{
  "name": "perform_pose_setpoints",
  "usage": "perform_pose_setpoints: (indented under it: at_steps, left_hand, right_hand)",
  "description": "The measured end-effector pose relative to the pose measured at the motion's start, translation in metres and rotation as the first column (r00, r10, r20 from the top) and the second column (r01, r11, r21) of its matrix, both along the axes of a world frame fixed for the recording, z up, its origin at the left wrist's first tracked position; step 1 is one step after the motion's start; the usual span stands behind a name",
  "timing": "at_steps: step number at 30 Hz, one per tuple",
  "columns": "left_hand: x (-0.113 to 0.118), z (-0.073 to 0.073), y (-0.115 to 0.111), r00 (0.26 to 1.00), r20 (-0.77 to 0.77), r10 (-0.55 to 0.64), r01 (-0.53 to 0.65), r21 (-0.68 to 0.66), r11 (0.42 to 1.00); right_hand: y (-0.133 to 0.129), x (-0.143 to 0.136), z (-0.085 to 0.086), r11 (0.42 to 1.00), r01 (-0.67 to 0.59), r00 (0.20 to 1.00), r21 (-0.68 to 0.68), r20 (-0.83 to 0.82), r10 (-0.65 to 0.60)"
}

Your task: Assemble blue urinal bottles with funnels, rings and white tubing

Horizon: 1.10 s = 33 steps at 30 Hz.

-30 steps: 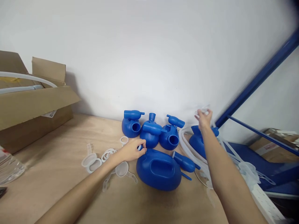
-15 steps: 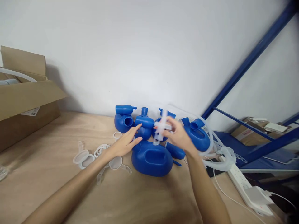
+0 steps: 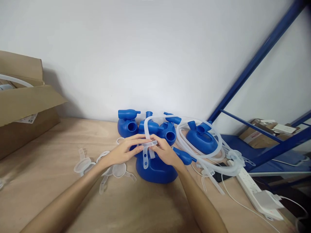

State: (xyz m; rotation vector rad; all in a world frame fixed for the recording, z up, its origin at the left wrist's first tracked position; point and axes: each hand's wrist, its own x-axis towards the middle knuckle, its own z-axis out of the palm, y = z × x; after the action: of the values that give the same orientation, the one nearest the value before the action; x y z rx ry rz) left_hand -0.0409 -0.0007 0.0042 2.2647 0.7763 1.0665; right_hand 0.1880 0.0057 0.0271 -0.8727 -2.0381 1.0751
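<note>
A translucent plastic cap (image 3: 151,143) with a holed strap (image 3: 145,158) is held between my two hands. My left hand (image 3: 127,149) grips its left side, thumb below and fingers above. From the right, my right hand (image 3: 165,151) pinches the other side. A clear flexible tube (image 3: 147,125) rises behind the cap, and a short end hangs under it; whether it runs through the cap is hidden by my fingers. Just below stands a blue plastic jug (image 3: 155,174), its top partly covered by my hands. A loose blue spout piece (image 3: 182,156) lies right of it.
More blue jugs stand behind, such as one at the left (image 3: 125,128) and one at the right (image 3: 201,144), near coiled tubing (image 3: 220,142). Several strapped caps (image 3: 119,170) lie left. A cardboard box (image 3: 26,106), a power strip (image 3: 252,191) and a blue rack (image 3: 257,60) flank the table.
My right hand has brought the cap down and left, and my left hand has closed on it. The tube now arches over the jugs to the cap.
</note>
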Motion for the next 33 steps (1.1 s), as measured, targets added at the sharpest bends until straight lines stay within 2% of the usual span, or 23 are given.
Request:
perform_pose_setpoints:
  at_steps: [6, 12, 16, 21, 25, 30, 33]
  left_hand:
    - [-0.009, 0.01, -0.002, 0.998, -0.06, -0.035, 0.04, 0.084, 0.996]
    - [-0.014, 0.018, -0.008, 0.985, -0.169, 0.02, 0.023, 0.248, 0.968]
    - [-0.017, 0.019, -0.008, 0.969, -0.241, 0.049, 0.016, 0.261, 0.965]
    - [-0.018, 0.021, -0.007, 0.982, -0.191, -0.002, 0.044, 0.211, 0.977]
    - [-0.017, 0.02, -0.007, 0.986, -0.169, -0.009, 0.052, 0.256, 0.965]
    - [-0.011, 0.012, -0.009, 0.99, -0.116, 0.082, -0.021, 0.454, 0.891]
    - [-0.01, 0.011, -0.009, 0.985, -0.047, 0.167, -0.124, 0.485, 0.866]
  right_hand:
    - [0.001, 0.001, -0.004, 0.991, -0.11, 0.994, 0.072, -0.019, 0.111]
    - [0.003, 0.001, -0.008, 0.988, -0.122, 0.992, 0.09, -0.011, 0.123]
    - [0.004, 0.0, -0.01, 0.989, -0.13, 0.991, 0.075, 0.008, 0.13]
    - [0.003, -0.002, -0.01, 0.987, -0.118, 0.993, 0.109, 0.011, 0.117]
    - [0.0, -0.002, -0.009, 0.981, -0.116, 0.993, 0.156, 0.003, 0.117]
    - [-0.003, -0.007, -0.013, 0.982, -0.063, 0.998, 0.176, 0.0, 0.064]
    - [-0.002, -0.007, -0.014, 0.988, 0.039, 0.999, 0.149, 0.0, -0.04]
